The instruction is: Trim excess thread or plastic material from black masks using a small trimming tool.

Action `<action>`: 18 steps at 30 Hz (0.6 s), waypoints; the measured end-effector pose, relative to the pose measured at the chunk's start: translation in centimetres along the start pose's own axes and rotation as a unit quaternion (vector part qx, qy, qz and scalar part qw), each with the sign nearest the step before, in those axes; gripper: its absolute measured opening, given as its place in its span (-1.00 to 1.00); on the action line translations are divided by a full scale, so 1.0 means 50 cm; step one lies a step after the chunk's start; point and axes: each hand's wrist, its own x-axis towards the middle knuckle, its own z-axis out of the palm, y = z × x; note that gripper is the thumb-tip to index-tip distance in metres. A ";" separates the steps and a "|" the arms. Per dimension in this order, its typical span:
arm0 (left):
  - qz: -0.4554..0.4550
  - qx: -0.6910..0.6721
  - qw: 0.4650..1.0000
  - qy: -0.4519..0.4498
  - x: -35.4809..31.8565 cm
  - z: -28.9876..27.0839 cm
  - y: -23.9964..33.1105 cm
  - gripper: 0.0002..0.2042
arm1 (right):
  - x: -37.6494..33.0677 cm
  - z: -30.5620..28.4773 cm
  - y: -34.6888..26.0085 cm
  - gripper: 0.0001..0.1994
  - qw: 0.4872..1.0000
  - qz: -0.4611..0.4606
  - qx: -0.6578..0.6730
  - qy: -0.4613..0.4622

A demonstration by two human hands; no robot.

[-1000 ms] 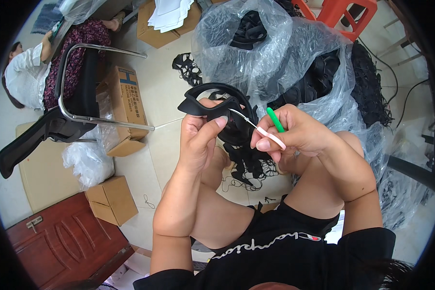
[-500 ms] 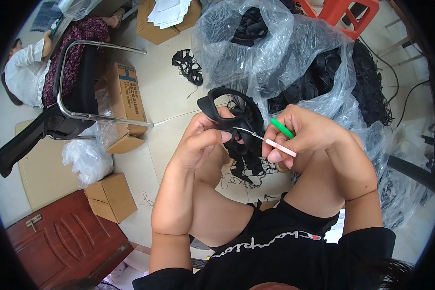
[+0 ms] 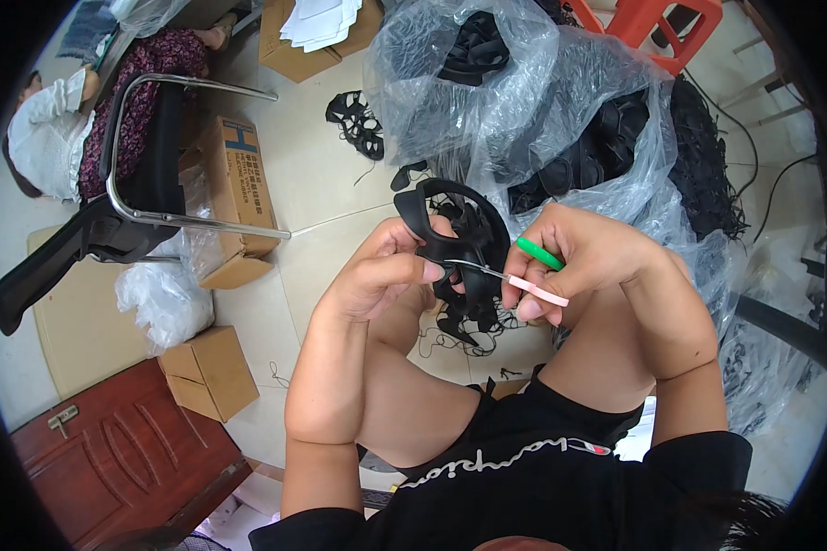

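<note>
The left hand [image 3: 386, 271] is held with its thumb pressed toward bent fingers, the near rim of a black curved piece [image 3: 443, 249] being pinched between them; the piece is thus held up between the two hands. The right hand [image 3: 579, 262] is curled inward, with scissors [image 3: 531, 286] gripped by pink and green handles that are spread apart. The thin blades are pointed left across the piece; whether it is touched by them cannot be told. Both elbows are bent, and the forearms are angled inward toward the far side. Below the piece, black scraps [image 3: 455, 327] are strewn on the floor. Farther off, black parts are held in a clear plastic bag [image 3: 432, 119], beyond which a red stool [image 3: 685, 41] is placed at far right. At left, a cardboard box [image 3: 239, 188] is set beside a black chair [image 3: 83, 242].
</note>
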 end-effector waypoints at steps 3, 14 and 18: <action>-0.005 -0.014 1.000 -0.020 0.003 -0.016 -0.009 -0.73 | 0.001 -0.001 0.001 -0.81 1.000 -0.005 -0.005 -0.006; -0.009 0.080 0.996 0.027 0.017 0.005 -0.016 -0.68 | 0.046 0.029 0.017 -0.61 0.914 -0.257 -0.163 0.268; -0.003 0.081 0.996 0.038 0.018 0.024 0.001 -0.68 | 0.051 0.041 0.011 -0.72 0.897 -0.224 -0.192 0.328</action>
